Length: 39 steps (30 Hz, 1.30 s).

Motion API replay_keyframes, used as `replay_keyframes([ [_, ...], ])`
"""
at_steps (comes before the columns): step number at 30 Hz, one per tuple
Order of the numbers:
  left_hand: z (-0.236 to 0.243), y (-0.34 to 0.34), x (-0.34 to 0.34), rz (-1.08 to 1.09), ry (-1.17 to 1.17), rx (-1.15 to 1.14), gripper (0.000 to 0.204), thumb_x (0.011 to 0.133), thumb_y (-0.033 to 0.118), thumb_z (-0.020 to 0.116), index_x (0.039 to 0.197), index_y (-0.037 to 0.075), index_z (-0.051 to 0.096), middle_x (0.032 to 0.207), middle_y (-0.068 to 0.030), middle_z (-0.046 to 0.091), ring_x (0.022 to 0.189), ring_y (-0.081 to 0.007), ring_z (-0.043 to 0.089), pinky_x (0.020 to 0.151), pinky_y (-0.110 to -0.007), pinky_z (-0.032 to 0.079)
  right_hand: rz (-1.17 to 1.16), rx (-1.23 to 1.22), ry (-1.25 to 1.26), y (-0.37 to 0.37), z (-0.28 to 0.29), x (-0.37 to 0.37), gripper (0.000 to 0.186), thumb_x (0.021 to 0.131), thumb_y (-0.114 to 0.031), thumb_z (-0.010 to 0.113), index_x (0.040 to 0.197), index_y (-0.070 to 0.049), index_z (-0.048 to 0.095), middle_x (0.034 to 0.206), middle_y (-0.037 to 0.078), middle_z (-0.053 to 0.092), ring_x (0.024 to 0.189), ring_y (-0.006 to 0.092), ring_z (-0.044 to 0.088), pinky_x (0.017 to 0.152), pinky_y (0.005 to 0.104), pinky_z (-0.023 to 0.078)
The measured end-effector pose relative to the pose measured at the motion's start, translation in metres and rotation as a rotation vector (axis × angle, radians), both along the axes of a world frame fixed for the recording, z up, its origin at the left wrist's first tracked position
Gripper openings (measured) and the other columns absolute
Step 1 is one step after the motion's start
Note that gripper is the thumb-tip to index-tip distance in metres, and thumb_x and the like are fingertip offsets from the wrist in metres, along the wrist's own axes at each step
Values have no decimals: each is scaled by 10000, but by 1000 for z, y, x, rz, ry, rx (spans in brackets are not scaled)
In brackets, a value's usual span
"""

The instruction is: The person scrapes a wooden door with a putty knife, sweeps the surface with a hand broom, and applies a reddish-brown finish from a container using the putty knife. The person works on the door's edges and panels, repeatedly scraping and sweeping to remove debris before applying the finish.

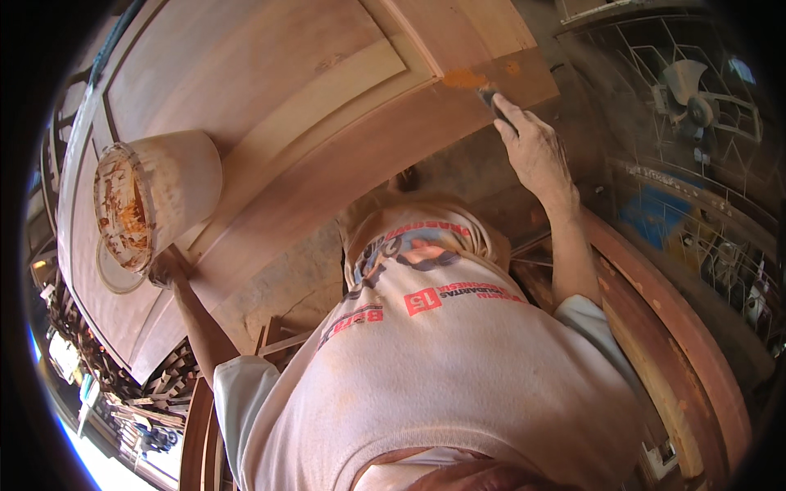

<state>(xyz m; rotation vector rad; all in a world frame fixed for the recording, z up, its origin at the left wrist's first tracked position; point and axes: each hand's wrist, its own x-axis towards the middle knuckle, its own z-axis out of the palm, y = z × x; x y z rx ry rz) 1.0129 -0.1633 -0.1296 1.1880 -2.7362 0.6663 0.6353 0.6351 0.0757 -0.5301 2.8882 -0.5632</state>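
My right hand is closed round a small dark putty knife, mostly hidden by the fingers. Its tip sits at the wooden door panel, beside a smear of orange filler. A second, smaller orange spot lies just right of it. My left hand is at the panel's near left edge, close below the rim of a whitish plastic bucket. Its fingers are mostly hidden, so their grip is unclear. Orange-brown residue coats the bucket's inside and rim.
Curved reddish wooden pieces lie close by my right side. A fan and wire racks stand at the far right. Many scrap wood pieces are heaped at the lower left, beyond the panel's edge.
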Motion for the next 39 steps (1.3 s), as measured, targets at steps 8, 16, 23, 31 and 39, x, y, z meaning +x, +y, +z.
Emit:
replay_keyframes([
  [8,5,-40,15,44,-36,8,588,1059,604,403,874,110,664,754,-102,668,626,-281,619,587,-461,477,-101,-351,302,47,-126,54,473,1026,-83,602,1494,-91,537,980,200,675,724,308,651,757,407,555],
  [16,3,-20,-4,22,-66,-12,539,1057,567,428,912,100,657,728,-93,677,593,-272,613,557,-449,478,-427,-465,-51,78,-100,95,336,1089,-160,490,1320,59,597,1014,137,708,783,204,660,735,351,540],
  [23,3,-17,-11,43,-90,-38,499,1056,534,451,946,91,651,706,-84,686,563,-265,609,531,-439,478,-381,-418,-8,60,-62,36,291,1065,-124,527,1257,69,627,987,83,696,748,155,617,709,314,524],
  [31,-3,-29,10,48,-130,-69,386,1041,431,498,907,100,643,694,-73,684,570,-261,635,496,-427,490,-261,-483,-39,19,-52,47,251,1025,-115,603,1220,25,675,945,133,680,765,259,666,717,385,534],
  [39,-2,-17,8,42,-62,-11,377,1040,420,499,891,103,640,702,-72,687,577,-259,641,498,-429,494,-27,-277,223,-17,-43,-8,248,1015,-124,616,1216,-19,717,1013,145,665,910,319,676,793,420,546],
])
